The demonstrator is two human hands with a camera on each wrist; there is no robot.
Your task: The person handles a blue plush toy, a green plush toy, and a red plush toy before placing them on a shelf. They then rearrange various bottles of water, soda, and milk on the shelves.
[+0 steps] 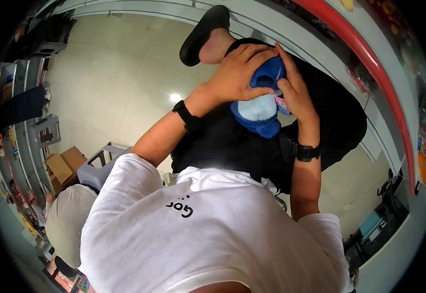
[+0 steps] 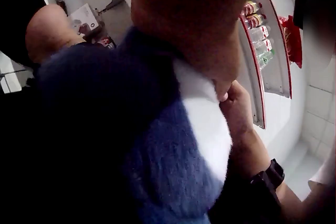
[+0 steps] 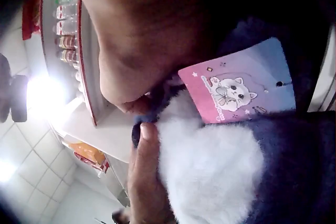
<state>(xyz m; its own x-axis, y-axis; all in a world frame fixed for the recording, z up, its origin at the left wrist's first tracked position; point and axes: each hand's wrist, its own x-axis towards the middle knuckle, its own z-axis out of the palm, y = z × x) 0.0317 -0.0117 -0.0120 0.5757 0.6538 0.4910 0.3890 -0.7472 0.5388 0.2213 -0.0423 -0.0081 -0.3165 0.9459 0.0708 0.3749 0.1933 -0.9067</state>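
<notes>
A blue plush toy (image 1: 259, 124) with a pale, fluffy belly rests over the person's lap. The left hand (image 1: 242, 73) grips its upper part from the left, fingers spread over the top and thumb along the front. From the other side the right hand (image 1: 298, 93) holds the same part, its thumb bent in close to the left thumb. A pink-and-blue card tag (image 3: 241, 87) printed with a white cat hangs from the toy beside the right hand. In the left wrist view the plush toy's white patch (image 2: 205, 124) shows below the shadowed left hand.
Black-trousered legs (image 1: 340, 102) lie beneath the toy, with a dark slipper (image 1: 205, 36) at the far side. Shelves with a red edge (image 1: 369, 53) curve along the right. A grey stool (image 1: 103, 163) and a cardboard box (image 1: 66, 166) stand at left, near another person (image 1: 68, 222).
</notes>
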